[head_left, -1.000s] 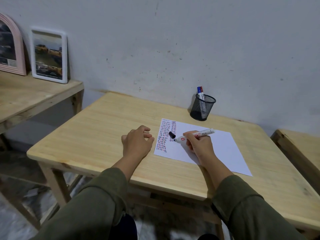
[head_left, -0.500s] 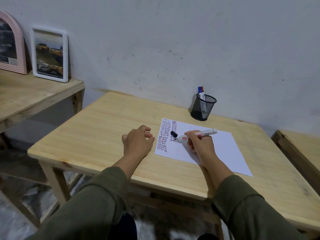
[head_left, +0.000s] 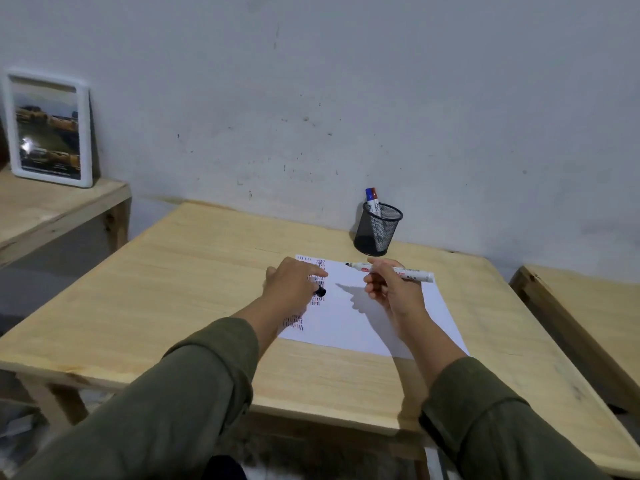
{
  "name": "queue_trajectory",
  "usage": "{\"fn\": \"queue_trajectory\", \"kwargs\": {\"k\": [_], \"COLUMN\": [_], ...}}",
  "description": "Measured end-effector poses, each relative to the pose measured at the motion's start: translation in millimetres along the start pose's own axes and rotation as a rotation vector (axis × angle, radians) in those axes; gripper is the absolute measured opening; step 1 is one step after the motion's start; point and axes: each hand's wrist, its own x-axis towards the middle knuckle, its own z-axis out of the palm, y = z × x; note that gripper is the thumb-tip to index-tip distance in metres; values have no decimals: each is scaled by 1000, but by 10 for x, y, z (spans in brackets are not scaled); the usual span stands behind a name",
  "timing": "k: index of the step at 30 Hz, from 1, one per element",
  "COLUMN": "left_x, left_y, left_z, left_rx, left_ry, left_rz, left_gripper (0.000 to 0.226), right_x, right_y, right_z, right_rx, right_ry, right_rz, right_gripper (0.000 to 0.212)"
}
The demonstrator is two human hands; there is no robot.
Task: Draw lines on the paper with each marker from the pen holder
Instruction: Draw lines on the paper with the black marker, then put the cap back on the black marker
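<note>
A white paper (head_left: 360,320) lies on the wooden table (head_left: 194,271), with columns of short drawn lines down its left side. My right hand (head_left: 391,289) holds an uncapped white marker (head_left: 398,271) lifted above the paper, its black tip pointing left. My left hand (head_left: 291,285) rests over the lined part of the paper. Its fingers curl down over the black cap (head_left: 320,291), which pokes out from under them; whether they grip it is hidden. A black mesh pen holder (head_left: 378,232) stands behind the paper with a blue marker (head_left: 369,197) and a red marker (head_left: 374,196) in it.
The grey wall rises right behind the pen holder. A white picture frame (head_left: 52,129) leans on the wall on a lower wooden table (head_left: 52,209) at the left. Another wooden surface (head_left: 588,317) sits at the right, across a narrow gap.
My left hand has moved right from the bare table onto the paper, over the cap. My right hand has lifted the marker off the paper. The view has tilted and moved closer.
</note>
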Motion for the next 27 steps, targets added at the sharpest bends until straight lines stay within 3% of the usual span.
{"fn": "queue_trajectory", "kwargs": {"k": [8,13,16,21,27], "left_x": [88,75,60,33,52], "left_y": [98,196,230,291,359], "left_z": [84,-23,-114,-196,-291], "left_rx": [96,-444,-619,-759,-731], "left_ry": [20,100,117,85,84], "left_rz": [73,8,0,21,87], "left_gripper": [24,21,20,18,18], "right_x": [94,96,88,63,41], "right_y": [-82,-141,-191,-278,-376], "right_z": [-70,-57,-37,26,52], "right_rx": [-10,-24,-25,-20,-3], "right_ry": [-32,-38,-50,-81,-101], "right_rz": [1,-3,-7,-20,-47], "right_gripper": [12,11,11,12,12]}}
